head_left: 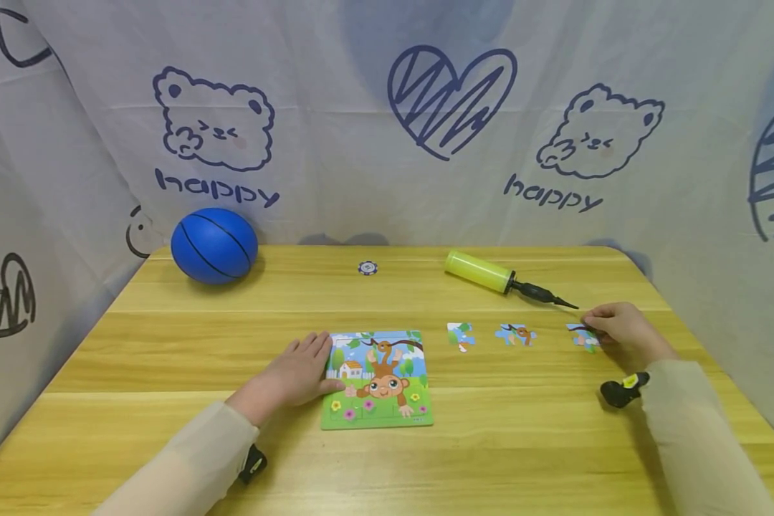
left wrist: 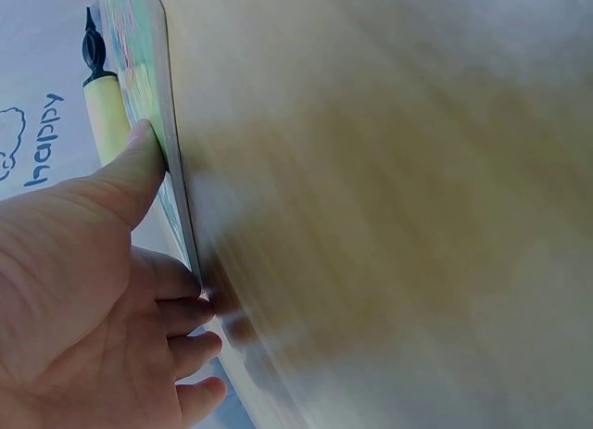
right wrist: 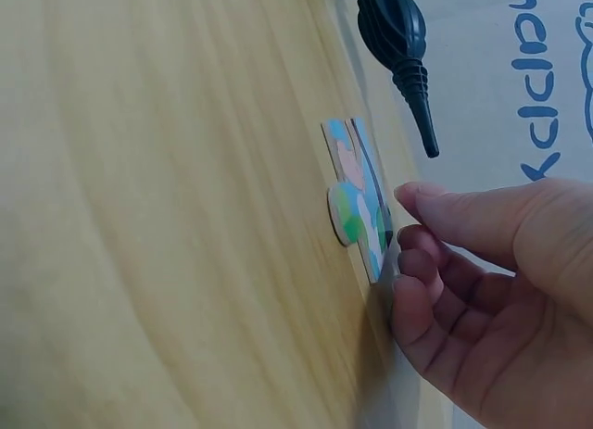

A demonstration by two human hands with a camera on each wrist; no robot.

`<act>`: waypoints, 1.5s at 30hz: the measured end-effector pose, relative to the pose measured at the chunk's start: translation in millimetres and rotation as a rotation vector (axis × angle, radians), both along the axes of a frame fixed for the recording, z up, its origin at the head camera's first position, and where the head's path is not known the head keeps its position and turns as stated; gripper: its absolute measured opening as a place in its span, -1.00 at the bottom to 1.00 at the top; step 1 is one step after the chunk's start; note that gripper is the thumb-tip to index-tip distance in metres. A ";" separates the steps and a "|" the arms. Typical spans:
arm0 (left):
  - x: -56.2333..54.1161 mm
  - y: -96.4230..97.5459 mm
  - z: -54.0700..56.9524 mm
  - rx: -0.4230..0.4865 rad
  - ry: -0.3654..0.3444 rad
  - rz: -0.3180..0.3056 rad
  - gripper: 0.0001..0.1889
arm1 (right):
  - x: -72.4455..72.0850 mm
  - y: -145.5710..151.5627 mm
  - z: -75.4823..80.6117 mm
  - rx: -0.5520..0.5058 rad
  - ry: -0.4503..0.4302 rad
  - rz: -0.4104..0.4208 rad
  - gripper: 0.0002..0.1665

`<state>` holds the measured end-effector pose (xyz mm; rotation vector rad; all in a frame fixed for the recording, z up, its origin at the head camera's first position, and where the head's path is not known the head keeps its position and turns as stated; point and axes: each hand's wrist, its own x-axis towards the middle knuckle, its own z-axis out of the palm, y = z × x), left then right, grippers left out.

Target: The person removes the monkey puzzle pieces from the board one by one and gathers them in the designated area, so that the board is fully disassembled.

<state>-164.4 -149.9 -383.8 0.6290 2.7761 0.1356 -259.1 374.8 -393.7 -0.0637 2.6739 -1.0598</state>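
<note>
Head view: a pale cloth [head_left: 335, 143] with drawn bears, hearts and the word "happy" hangs behind a wooden table [head_left: 522, 444]. Two light sleeves [head_left: 180, 459] come in from the near side. Near the middle of the table lies a flat puzzle board [head_left: 377, 421] picturing an upside-down monkey, a house and flowers. A blue ball [head_left: 214, 246] with black lines sits at the far left corner; a yellow pump [head_left: 480, 272] lies on the far right part, its black nozzle slanting toward the right hand [head_left: 626, 330]. The left hand [head_left: 299, 373] is spread at the board's left edge, fingers extended alongside, thumb resting on its top. The right hand is bent over the rightmost puzzle piece [head_left: 575, 335], thumb and curled fingers close at its edge; I cannot tell whether they pinch it. Right of the board, well apart in a row with that piece, lie a middle piece [head_left: 516, 335] and a left piece [head_left: 459, 334]. Smallest is a round chip [head_left: 368, 267], beyond the board.
</note>
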 end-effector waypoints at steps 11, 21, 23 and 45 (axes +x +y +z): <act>-0.6 0.5 -1.1 0.002 -0.004 0.001 -0.17 | 10.5 -13.4 18.9 -0.010 0.119 -0.013 -0.45; -0.6 -0.7 -1.5 0.017 0.000 0.001 -0.17 | 16.4 -85.7 42.8 -0.018 0.202 0.123 -0.52; -0.5 -0.7 -1.7 0.021 0.001 0.000 -0.17 | 16.9 -102.0 43.3 -0.025 0.220 0.174 -0.57; 0.1 -2.7 -2.5 0.052 0.023 -0.038 -0.20 | 36.7 -260.4 25.6 -0.051 0.227 0.640 -0.81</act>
